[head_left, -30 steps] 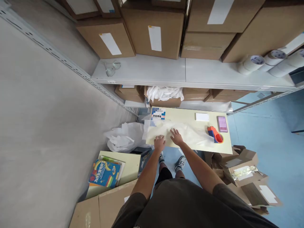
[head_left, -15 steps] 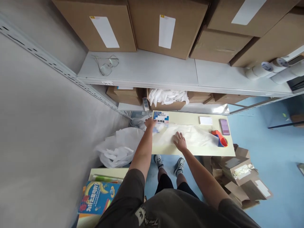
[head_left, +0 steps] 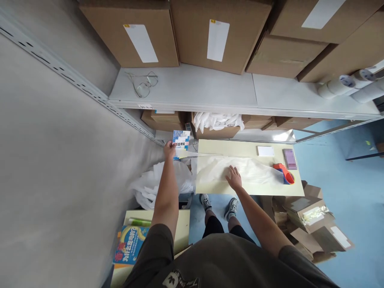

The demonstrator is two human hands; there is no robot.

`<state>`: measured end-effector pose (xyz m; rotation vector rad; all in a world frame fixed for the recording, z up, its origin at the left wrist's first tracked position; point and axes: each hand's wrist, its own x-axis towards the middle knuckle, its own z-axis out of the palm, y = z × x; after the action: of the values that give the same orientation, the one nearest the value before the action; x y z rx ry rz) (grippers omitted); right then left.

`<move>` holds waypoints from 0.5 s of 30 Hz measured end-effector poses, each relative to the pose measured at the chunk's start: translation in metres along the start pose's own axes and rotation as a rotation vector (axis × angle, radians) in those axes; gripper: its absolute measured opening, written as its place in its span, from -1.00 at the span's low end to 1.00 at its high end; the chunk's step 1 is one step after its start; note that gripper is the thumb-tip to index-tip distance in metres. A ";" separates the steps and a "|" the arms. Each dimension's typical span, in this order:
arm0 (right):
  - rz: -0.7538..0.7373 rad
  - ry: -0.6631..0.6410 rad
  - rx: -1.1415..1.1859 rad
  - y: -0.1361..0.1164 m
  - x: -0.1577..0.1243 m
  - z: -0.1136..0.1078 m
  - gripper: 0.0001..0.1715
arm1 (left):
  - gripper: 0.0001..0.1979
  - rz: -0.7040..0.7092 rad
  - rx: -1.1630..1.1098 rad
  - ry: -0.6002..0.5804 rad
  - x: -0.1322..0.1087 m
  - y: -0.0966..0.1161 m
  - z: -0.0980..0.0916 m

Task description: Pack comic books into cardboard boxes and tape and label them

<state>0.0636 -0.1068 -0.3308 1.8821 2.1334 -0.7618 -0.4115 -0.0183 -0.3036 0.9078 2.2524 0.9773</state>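
My left hand (head_left: 170, 149) is closed on the left edge of a blue and white book (head_left: 181, 142), lifted past the left end of the pale yellow table (head_left: 228, 148). A thin translucent white plastic bag (head_left: 255, 171) lies stretched along the table, and part of it trails up to the lower part of the book. My right hand (head_left: 234, 178) rests on the bag with its fingers spread. At the table's right end, a red and blue tape dispenser (head_left: 285, 173) touches the bag's far end.
A white card stack (head_left: 265, 151) and a purple pack (head_left: 290, 159) sit at the table's back right. White bags (head_left: 159, 184) hang at its left. Books (head_left: 130, 245) lie on a lower surface. Flattened cartons (head_left: 309, 220) cover floor at right; a shelf (head_left: 192, 86) with boxes stands ahead.
My left hand has moved left with the book, carrying it off the table's left end and drawing the bag's edge along. My right hand stays on the bag. The view has shifted slightly.
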 end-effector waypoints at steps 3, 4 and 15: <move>0.009 -0.009 0.002 -0.002 0.001 0.001 -0.20 | -0.79 0.041 -0.159 0.048 -0.021 0.004 -0.046; 0.009 -0.016 0.006 -0.003 0.001 0.001 -0.20 | -0.76 0.065 -0.223 0.045 -0.030 0.006 -0.058; -0.039 -0.090 0.035 -0.001 0.014 -0.022 -0.13 | -0.65 -0.052 -0.403 -0.211 -0.142 0.033 0.009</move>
<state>0.0647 -0.0840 -0.3185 1.7917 2.1204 -0.8800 -0.3024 -0.1035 -0.2569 0.7306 1.8054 1.1945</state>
